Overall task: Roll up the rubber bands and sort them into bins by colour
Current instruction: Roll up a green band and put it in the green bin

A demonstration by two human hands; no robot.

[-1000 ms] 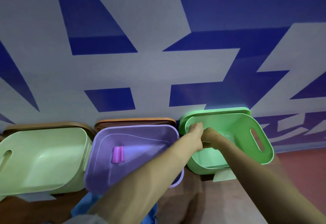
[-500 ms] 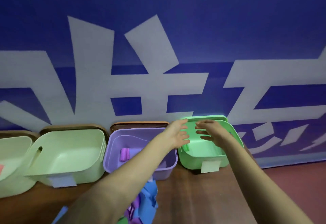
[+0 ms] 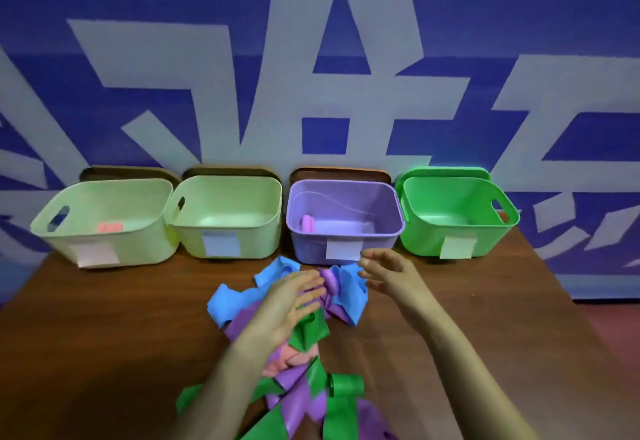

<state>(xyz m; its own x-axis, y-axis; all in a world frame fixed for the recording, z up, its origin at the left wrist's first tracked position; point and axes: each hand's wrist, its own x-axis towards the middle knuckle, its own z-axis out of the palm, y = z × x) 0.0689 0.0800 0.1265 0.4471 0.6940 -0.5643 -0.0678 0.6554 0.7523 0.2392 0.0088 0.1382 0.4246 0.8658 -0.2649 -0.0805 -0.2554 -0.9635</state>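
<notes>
Four bins stand in a row along the far edge of the bench (image 3: 104, 335). From the far-left corner they are a pale bin with the pink label (image 3: 138, 245), a pale bin with the blue label (image 3: 194, 242), a purple bin (image 3: 311, 245) and a green bin (image 3: 426, 238) toward the far-right corner. A pink roll (image 3: 110, 227) lies in the first and a purple roll (image 3: 307, 224) at the left end of the purple bin. The pile of rubber bands (image 3: 301, 384), unrolled and tangled (blue, purple, green, pink), runs from the bench centre to the near edge. Left hand (image 3: 289, 304) is spread over the far part of the pile, fingers straight, gripping nothing; contact with the bands cannot be told. Right hand (image 3: 389, 275) hovers just beside it, in front of the purple bin, fingers loosely fanned and holding nothing. Judgement: the step in hand is choosing the next band, and sorting is at an early stage, with most bands loose. The next move calls for pinching one band, drawing it free without dragging its neighbours, then rolling it tight with both hands. The blue band (image 3: 349, 287) at the far end lies uppermost, and would go to the blue-labelled bin.
</notes>
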